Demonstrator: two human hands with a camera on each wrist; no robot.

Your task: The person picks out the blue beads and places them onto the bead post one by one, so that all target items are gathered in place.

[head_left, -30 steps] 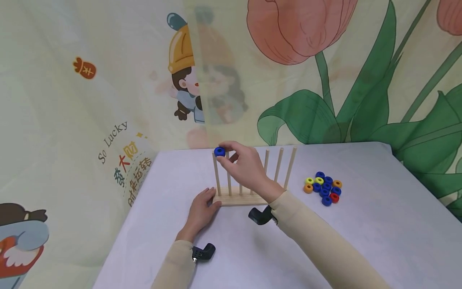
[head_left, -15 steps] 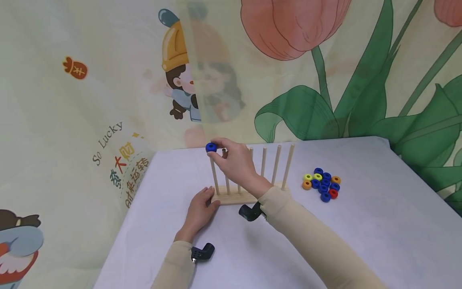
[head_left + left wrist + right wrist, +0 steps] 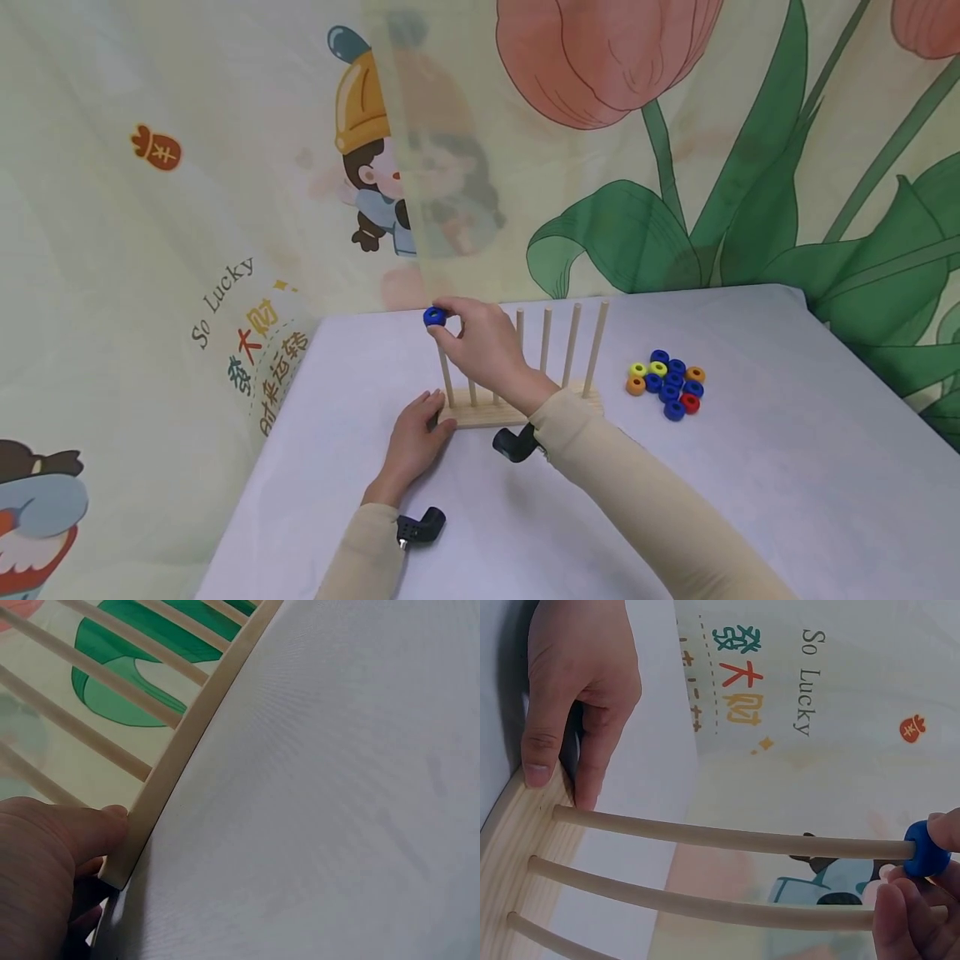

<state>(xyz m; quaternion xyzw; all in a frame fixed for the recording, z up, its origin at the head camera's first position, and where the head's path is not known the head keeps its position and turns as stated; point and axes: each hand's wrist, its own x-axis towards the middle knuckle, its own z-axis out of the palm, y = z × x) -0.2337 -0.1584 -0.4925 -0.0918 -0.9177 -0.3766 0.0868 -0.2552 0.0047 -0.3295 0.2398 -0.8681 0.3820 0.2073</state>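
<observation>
We see a blue ring [image 3: 435,316] at the very tips of the right hand [image 3: 487,346], pinched between thumb and finger and out beyond the palm, on the hand's left side. The grip is narrow, just the ring's width. The ring sits at the top of the leftmost peg [image 3: 446,371]; we cannot tell how far the peg's tip has entered its hole.

That peg stands upright at the left end of a wooden rack [image 3: 517,414], whose other pegs rise in a row toward the right. The left hand [image 3: 415,437] grips the rack's left end, thumb at the near corner and fingers round the end.

We find the rack toward the far edge of the white table [image 3: 810,450], nearer its far left corner than its far right one. Right of the rack, well apart from the held ring, loose rings [image 3: 670,392] in blue, yellow, orange and red cluster close together. Behind the far edge hangs a printed backdrop [image 3: 622,237].
</observation>
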